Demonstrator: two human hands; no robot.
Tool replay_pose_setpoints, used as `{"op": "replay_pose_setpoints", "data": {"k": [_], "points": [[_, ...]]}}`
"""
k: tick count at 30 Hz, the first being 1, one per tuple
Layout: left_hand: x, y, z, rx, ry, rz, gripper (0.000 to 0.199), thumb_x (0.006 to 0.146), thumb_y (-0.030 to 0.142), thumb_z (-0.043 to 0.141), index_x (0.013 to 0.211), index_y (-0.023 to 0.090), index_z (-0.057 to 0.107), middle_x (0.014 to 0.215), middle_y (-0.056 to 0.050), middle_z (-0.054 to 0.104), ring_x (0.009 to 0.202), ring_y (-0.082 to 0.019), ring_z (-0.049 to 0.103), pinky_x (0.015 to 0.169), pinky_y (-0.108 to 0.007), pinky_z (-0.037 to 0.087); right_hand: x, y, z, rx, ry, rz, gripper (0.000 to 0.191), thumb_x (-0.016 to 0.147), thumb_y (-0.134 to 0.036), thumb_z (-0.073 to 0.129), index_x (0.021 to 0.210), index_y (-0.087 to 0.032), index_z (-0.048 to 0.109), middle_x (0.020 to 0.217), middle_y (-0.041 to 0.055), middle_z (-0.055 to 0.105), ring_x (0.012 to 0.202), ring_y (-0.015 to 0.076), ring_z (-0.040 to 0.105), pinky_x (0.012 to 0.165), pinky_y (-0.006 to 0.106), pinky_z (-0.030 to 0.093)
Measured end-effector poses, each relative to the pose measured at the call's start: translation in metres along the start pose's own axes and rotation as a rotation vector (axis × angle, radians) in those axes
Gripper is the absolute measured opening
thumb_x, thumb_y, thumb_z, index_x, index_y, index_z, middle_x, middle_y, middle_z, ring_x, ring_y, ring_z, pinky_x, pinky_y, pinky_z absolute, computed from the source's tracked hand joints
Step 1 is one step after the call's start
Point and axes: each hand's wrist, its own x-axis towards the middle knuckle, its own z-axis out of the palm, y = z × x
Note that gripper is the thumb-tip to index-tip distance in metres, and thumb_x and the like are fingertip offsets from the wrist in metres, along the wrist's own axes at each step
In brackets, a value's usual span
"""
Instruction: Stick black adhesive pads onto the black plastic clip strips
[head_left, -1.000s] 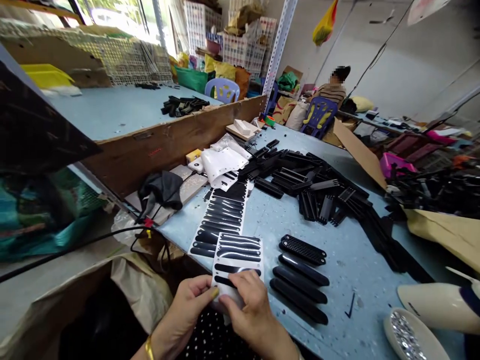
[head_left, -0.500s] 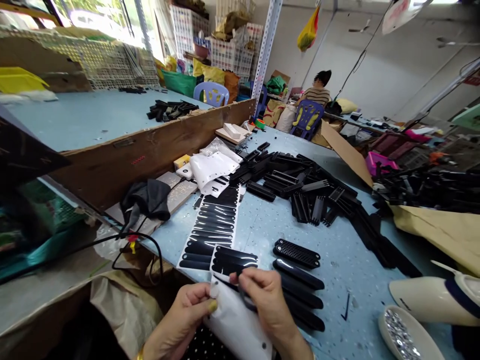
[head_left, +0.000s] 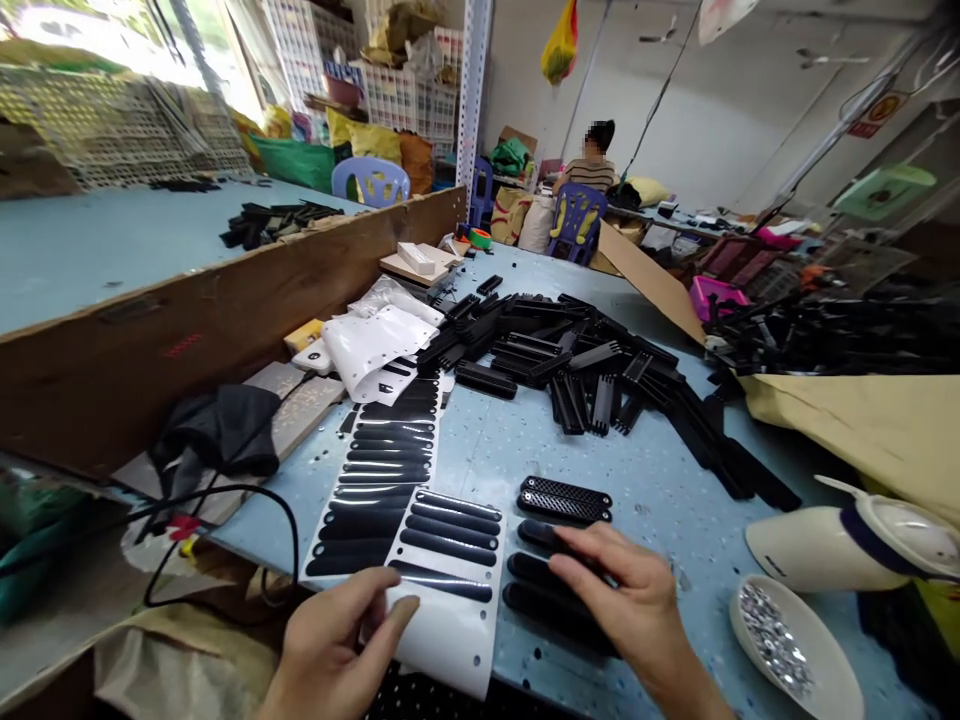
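Note:
A white backing sheet [head_left: 439, 635] carries glossy black rounded strips and hangs partly over the table's front edge. My left hand [head_left: 341, 640] pinches its left edge between thumb and forefinger. My right hand [head_left: 634, 590] is over a row of long black oblong pieces [head_left: 547, 600], thumb and fingers closed on the end of the uppermost one [head_left: 534, 533]; whether a thin strip is also between them is hidden. Just behind lies a pair of black textured pieces with metal-ringed holes [head_left: 566, 498]. A longer sheet of black strips [head_left: 382, 450] lies flat beyond my left hand.
A heap of black slotted parts [head_left: 555, 350] covers the table's middle. At the right are a bowl of small metal pieces [head_left: 776, 640] and a cream-coloured bottle-like object [head_left: 810, 545]. A wooden divider [head_left: 225, 300] borders the left. A person [head_left: 592, 165] sits far back.
My right hand has left the sheet and moved right to the black pieces. The sheet has come down flatter on the table edge, with my left hand still at it. The view has shifted right.

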Motion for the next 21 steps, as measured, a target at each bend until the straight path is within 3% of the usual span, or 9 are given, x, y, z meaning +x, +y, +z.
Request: {"op": "replay_pose_setpoints", "data": {"k": [5,8,12,15,21], "points": [[0.047,0.046,0.049,-0.478,-0.517,-0.325,0.022,0.078,0.037,0.066,0.078,0.015,0.067,0.051,0.001,0.062,0.045,-0.012,0.058,0.043,-0.019,0.041,-0.008,-0.008,0.017,-0.17,-0.119,-0.222,0.018,0.087,-0.025,0.064,0.096,-0.016,0.077,0.062,0.0033,0.057,0.054,0.0158,0.055,0.048,0.029,0.042],[0.064,0.052,0.073,-0.642,-0.691,-0.424,0.028,0.077,0.041,0.07,0.07,0.014,0.063,0.05,-0.001,0.063,0.043,-0.011,0.057,0.039,-0.016,0.034,-0.006,-0.007,0.017,-0.251,-0.086,-0.247,0.02,0.089,-0.029,0.061,0.093,-0.017,0.076,0.062,0.0036,0.057,0.054,0.0168,0.054,0.048,0.03,0.041],[0.079,0.043,0.087,-0.761,-0.719,-0.529,0.03,0.077,0.042,0.072,0.071,0.014,0.061,0.05,0.0,0.063,0.041,-0.01,0.057,0.036,-0.014,0.031,-0.006,0.006,-0.001,-0.265,0.053,-0.242,0.021,0.086,-0.021,0.064,0.105,-0.016,0.072,0.079,0.0091,0.069,0.068,0.0212,0.064,0.059,0.034,0.052],[0.087,0.04,0.092,-0.807,-0.727,-0.577,0.03,0.076,0.041,0.074,0.071,0.014,0.06,0.051,0.0,0.063,0.041,-0.01,0.058,0.036,-0.014,0.034,-0.007,0.016,-0.013,-0.285,0.053,-0.218,0.021,0.084,-0.011,0.062,0.102,-0.017,0.072,0.079,0.0095,0.07,0.069,0.022,0.064,0.059,0.035,0.054],[0.096,0.038,0.105,-0.76,-0.723,-0.602,0.03,0.072,0.043,0.075,0.076,0.015,0.064,0.052,-0.001,0.065,0.042,-0.013,0.06,0.034,-0.016,0.036,-0.004,0.023,-0.026,-0.252,0.047,-0.142,0.018,0.084,-0.012,0.061,0.097,-0.017,0.073,0.076,0.0087,0.069,0.067,0.0218,0.064,0.059,0.035,0.053]]}}
